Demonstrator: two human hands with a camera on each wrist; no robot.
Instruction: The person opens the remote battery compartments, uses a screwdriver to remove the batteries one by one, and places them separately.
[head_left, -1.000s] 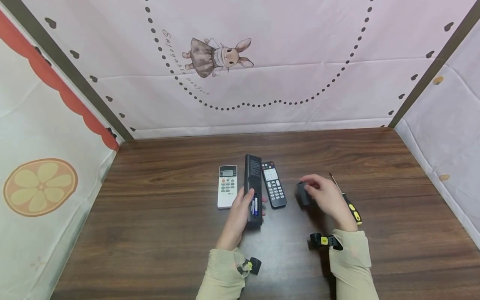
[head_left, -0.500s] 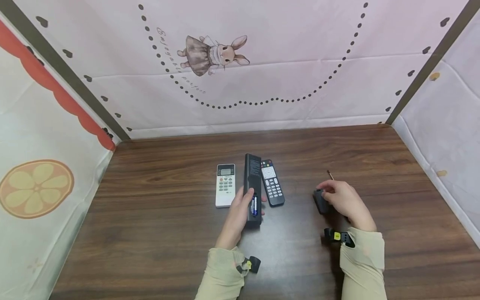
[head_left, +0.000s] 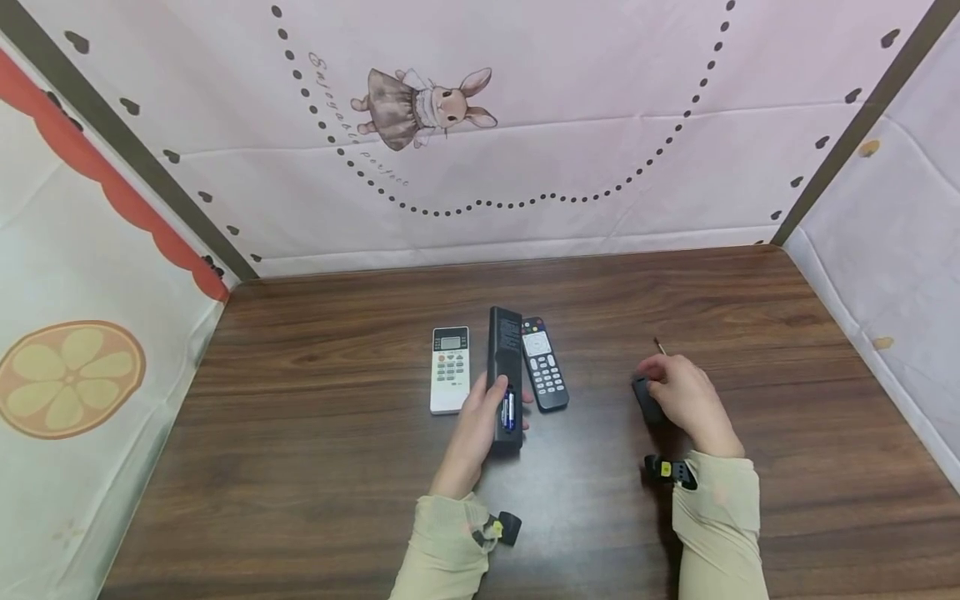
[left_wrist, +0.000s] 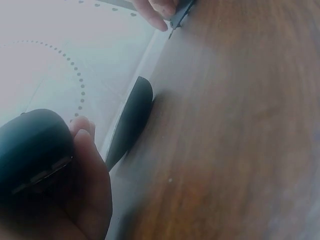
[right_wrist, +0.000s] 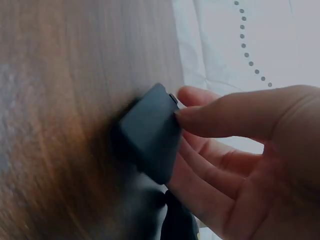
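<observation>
My left hand (head_left: 467, 429) grips a black remote control (head_left: 505, 340), its back facing up. Blue-and-silver batteries (head_left: 508, 410) show in the uncovered compartment near its lower end. In the left wrist view the end of this remote (left_wrist: 35, 142) fills the lower left. Further right, my right hand (head_left: 692, 407) pinches a small black battery cover (head_left: 647, 402) between thumb and fingers. The right wrist view shows the cover (right_wrist: 152, 135) tilted, close to the table; whether it touches cannot be told. A screwdriver (head_left: 660, 345) lies beneath that hand, mostly hidden; its dark handle (right_wrist: 177, 220) shows below the cover.
A white remote control (head_left: 450, 371) lies left of the held one, buttons up. Just right of it lies a dark remote (head_left: 546, 367) with white buttons. The wooden table (head_left: 322, 433) ends at a printed cloth wall (head_left: 562, 150), with cloth on both sides.
My right hand has moved right with the battery cover, over the screwdriver, and has barely shifted in the last half second. The left hand keeps the black remote in place.
</observation>
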